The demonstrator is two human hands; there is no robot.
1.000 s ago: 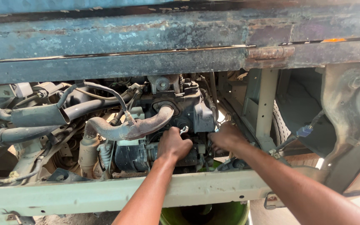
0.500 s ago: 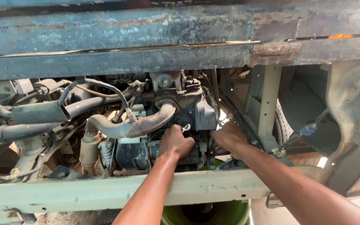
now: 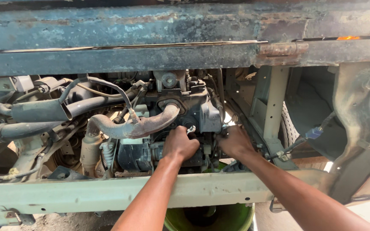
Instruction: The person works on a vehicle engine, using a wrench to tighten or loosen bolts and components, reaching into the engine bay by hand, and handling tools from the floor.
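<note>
- A weathered, rusty blue-grey body panel [image 3: 150,38] spans the top of the view; below it the engine bay of a vehicle lies open, crossed at the bottom by a pale green frame rail [image 3: 86,192].
- The left hand [image 3: 180,144] is curled closed around a small metal wrench [image 3: 190,128], whose tip shows at about 1 o'clock from the knuckles, against the dark engine block [image 3: 193,107].
- The right hand [image 3: 235,141], at 3 o'clock from the left and just beside it, presses in at the block's side; whether its fingers grip anything cannot be told.
- A dusty curved hose [image 3: 129,127] runs at 10 o'clock from the left hand.
- A green tub [image 3: 236,216] sits under the rail at 6 o'clock.
</note>
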